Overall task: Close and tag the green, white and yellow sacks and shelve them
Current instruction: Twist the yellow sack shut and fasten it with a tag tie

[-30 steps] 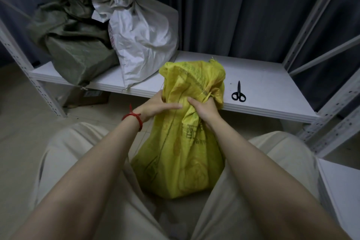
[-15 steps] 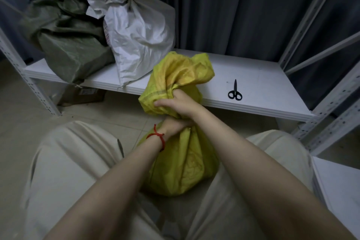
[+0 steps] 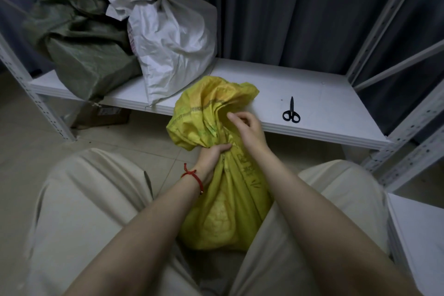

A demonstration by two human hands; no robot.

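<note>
So the yellow sack [image 3: 223, 211] is standing on the floor tiles between my 2 knees, right up against the front edge of the low white shelf [image 3: 324, 103]. My left hand [image 3: 211, 154], the one with the red string bracelet [image 3: 192, 175], has its fingers wrapped tight round the gathered neck. Above that grip the loose top flops out and leans left, covering a bit of the shelf's front edge. My right hand [image 3: 249, 127] sits just above the left against the bunched fabric, index finger poking out and the other fingers loosely curled, and honestly I can't tell if it's actually pinching any fabric. The green sack [image 3: 79, 50] and white sack [image 3: 173, 48] are both up on the left end of the shelf, touching each other, tops tied. The green one hangs a little over the front edge and the white one's lower corner comes right to the lip. Bare board shows from the white sack across to the right upright [image 3: 408, 132], with only the black scissors [image 3: 291, 113] lying there near the front edge, handles toward me, blades pointing at the dark curtain [image 3: 288, 7]. A cardboard box [image 3: 103, 115] sits on the floor under the shelf's left end, and another white board [image 3: 420, 235] cuts in low beside my right knee
</note>
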